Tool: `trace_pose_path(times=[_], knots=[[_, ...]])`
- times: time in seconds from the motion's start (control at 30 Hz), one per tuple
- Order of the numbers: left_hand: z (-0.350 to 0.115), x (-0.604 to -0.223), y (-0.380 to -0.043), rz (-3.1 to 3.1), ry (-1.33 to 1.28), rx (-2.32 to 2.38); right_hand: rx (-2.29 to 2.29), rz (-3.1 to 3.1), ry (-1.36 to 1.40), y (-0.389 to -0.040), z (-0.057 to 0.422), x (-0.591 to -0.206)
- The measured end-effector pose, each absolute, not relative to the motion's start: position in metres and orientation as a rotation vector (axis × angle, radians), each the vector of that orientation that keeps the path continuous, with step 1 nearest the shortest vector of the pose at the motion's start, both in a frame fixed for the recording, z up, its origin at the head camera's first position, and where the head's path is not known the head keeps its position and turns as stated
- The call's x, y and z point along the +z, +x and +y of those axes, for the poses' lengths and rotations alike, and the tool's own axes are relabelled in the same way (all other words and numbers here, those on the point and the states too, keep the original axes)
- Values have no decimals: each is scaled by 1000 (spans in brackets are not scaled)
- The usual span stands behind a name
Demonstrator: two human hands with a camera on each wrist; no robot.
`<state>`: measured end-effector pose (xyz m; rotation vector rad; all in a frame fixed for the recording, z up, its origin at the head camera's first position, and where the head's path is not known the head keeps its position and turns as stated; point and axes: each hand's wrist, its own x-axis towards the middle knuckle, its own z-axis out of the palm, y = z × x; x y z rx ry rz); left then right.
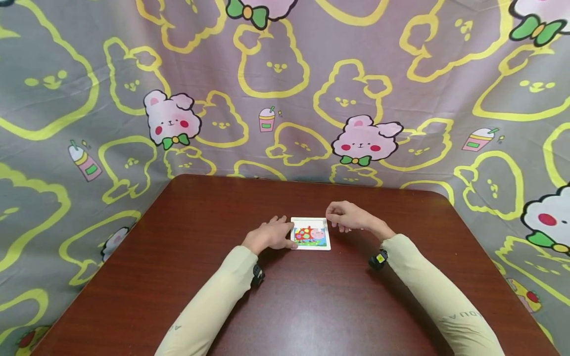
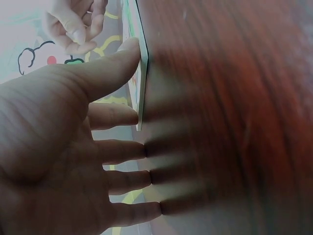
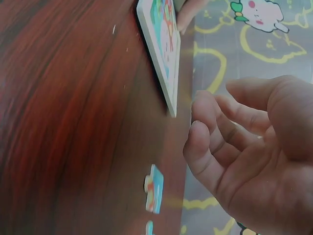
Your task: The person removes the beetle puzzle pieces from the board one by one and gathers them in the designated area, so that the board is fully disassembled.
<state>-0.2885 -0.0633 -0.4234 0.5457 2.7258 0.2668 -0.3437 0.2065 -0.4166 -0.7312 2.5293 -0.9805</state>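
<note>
A jigsaw puzzle board with a white frame lies on the table; its picture shows a pink-faced animal with a spotted red body, and the upper band is bare white. My left hand is spread at the board's left edge, thumb laid on the frame. In the left wrist view, the straight fingers of that hand reach down to the tabletop. Just past the board's upper right corner hovers my right hand, its fingers loosely bent with nothing visible between them. Near it, a loose puzzle piece lies on the wood.
The dark reddish-brown table extends around the board. Part of another small piece shows at the bottom of the right wrist view. Behind the table hangs a grey cloth printed with cartoon animals.
</note>
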Motion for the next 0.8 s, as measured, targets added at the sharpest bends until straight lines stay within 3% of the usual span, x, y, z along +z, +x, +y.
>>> trace_pose_path(times=[0.8], knots=[[-62,-421,-290,2723,521,232,-982,2489,-768,-347,162,-429]])
